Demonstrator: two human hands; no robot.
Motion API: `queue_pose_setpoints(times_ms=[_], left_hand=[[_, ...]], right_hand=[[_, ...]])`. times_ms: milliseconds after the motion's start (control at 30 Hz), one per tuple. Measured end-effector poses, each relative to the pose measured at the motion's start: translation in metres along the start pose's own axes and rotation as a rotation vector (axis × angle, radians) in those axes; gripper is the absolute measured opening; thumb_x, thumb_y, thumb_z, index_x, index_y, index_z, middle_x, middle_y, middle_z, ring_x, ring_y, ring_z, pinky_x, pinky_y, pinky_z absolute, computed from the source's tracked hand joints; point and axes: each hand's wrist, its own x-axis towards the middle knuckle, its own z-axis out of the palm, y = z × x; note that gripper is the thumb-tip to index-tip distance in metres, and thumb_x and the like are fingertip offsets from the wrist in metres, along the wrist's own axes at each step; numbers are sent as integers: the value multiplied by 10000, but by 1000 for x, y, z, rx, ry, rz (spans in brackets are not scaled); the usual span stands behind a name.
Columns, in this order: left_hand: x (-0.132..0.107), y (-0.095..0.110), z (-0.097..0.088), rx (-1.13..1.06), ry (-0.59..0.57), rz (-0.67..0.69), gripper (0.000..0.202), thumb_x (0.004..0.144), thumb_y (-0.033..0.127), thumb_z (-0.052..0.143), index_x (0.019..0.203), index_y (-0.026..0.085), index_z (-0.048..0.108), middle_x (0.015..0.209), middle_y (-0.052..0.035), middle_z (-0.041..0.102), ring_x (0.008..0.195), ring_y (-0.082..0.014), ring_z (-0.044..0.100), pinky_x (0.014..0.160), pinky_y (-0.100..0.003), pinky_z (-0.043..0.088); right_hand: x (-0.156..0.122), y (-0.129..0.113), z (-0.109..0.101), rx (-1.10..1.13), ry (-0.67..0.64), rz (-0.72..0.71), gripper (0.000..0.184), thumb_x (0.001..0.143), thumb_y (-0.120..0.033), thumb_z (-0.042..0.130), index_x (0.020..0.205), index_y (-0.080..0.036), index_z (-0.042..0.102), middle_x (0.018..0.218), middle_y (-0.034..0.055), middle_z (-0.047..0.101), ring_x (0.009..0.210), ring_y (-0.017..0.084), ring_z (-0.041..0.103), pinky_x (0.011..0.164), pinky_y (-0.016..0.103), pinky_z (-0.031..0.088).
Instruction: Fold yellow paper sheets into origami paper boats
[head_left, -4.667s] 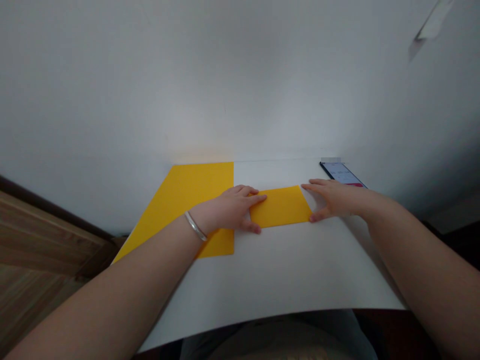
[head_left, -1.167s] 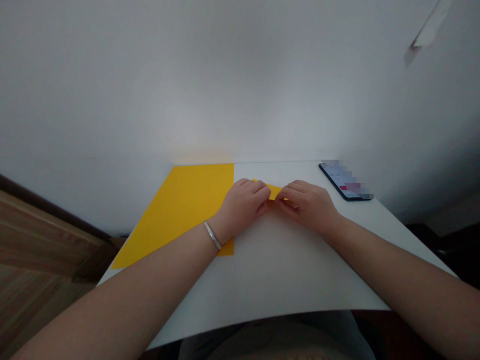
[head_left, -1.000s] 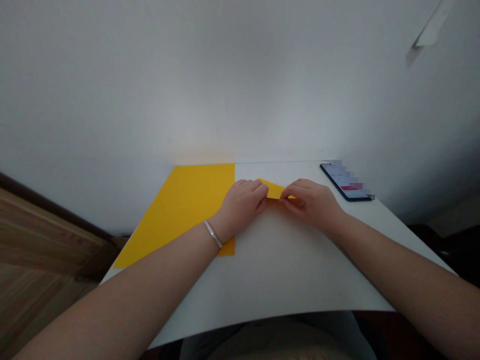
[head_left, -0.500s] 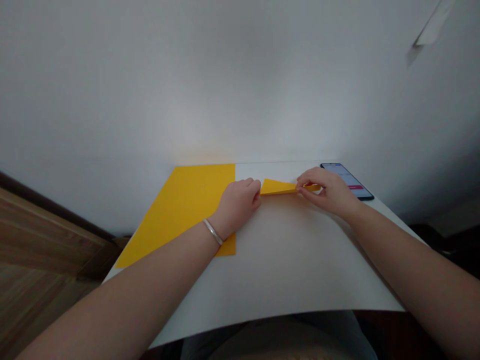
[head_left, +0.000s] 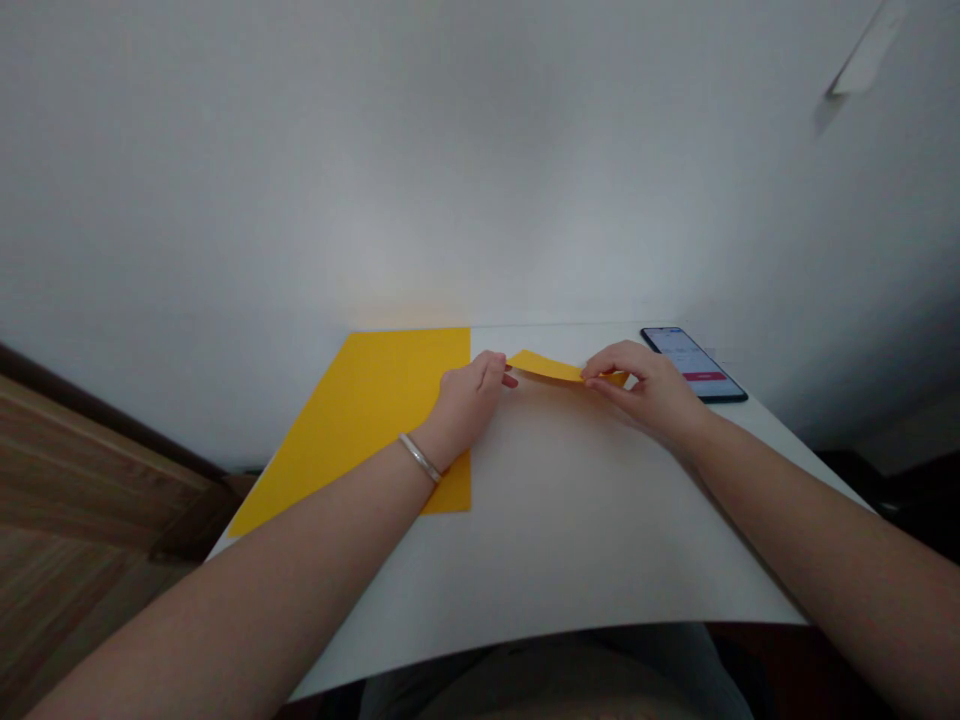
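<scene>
Between my hands is a narrow folded piece of yellow paper (head_left: 546,366), held slightly bowed near the far edge of the table. My right hand (head_left: 656,388) pinches its right part between thumb and fingers, and a short end sticks out inside the grip. At the paper's left tip, my left hand (head_left: 469,400) has its fingers closed on the point, partly hidden by the back of the hand. Under my left wrist, which wears a silver bangle (head_left: 420,457), a large yellow sheet (head_left: 367,400) lies flat.
A phone (head_left: 694,365) with its screen lit lies at the back right of the white table (head_left: 585,540), just beyond my right hand. The wall (head_left: 480,180) rises directly behind the table. Wooden panelling (head_left: 82,480) stands to the left.
The folded paper has shifted slightly left and now bows, its left end narrowing to a tip. My left hand has moved a little left with its fingers extended more; my right hand moved slightly left too.
</scene>
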Motion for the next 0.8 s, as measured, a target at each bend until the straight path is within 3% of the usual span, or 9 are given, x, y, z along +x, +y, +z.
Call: queue_pose_setpoints(times_ms=[133, 233, 367, 467, 600, 700, 800], left_hand=[[5, 4, -1, 113, 46, -47, 248, 922, 323, 377, 882, 203, 590, 837, -15, 694, 818, -190, 634, 745, -311, 437], [5, 6, -2, 121, 48, 16, 74, 818, 245, 514, 833, 198, 569, 789, -2, 664, 741, -165, 612, 682, -271, 431], [-1, 11, -3, 156, 81, 146, 52, 747, 195, 535, 783, 201, 498, 756, -1, 622, 692, -165, 574, 636, -270, 430], [-5, 15, -3, 143, 61, 260, 78, 723, 147, 516, 745, 205, 468, 869, -22, 657, 778, -174, 595, 694, -290, 454], [-6, 17, -5, 223, 21, 394, 94, 700, 120, 525, 750, 196, 500, 902, -39, 662, 838, -194, 599, 779, -334, 454], [-7, 17, -5, 302, -42, 464, 147, 691, 122, 546, 825, 183, 541, 873, -40, 648, 826, -202, 587, 791, -346, 447], [-8, 17, -3, 317, -133, 499, 212, 707, 117, 541, 912, 169, 555, 924, -49, 636, 828, -192, 581, 771, -323, 452]], right_hand=[[3, -2, 1, -49, -109, -186, 78, 842, -238, 606, 820, -238, 681, 892, 27, 719, 879, 187, 623, 797, 339, 485], [6, -6, 1, -177, -123, -225, 98, 853, -231, 588, 829, -236, 683, 935, 27, 720, 912, 193, 615, 818, 348, 487], [5, -7, 0, -354, -26, -156, 103, 840, -203, 580, 786, -229, 663, 1053, 49, 693, 1008, 234, 582, 883, 407, 466], [3, -2, 1, -392, 54, -55, 66, 796, -201, 622, 854, -227, 643, 1155, 84, 636, 1095, 265, 540, 941, 455, 439], [2, 2, 3, -255, 179, 79, 386, 729, -208, 681, 1091, -205, 549, 1200, 135, 570, 1123, 264, 525, 919, 447, 470], [2, 4, 4, -204, 159, 108, 491, 710, -189, 670, 1174, -215, 511, 1223, 132, 557, 1136, 269, 515, 895, 451, 485], [0, 8, 6, -223, 61, 106, 374, 709, -138, 630, 1071, -223, 588, 1158, 100, 616, 1100, 265, 540, 937, 465, 457]])
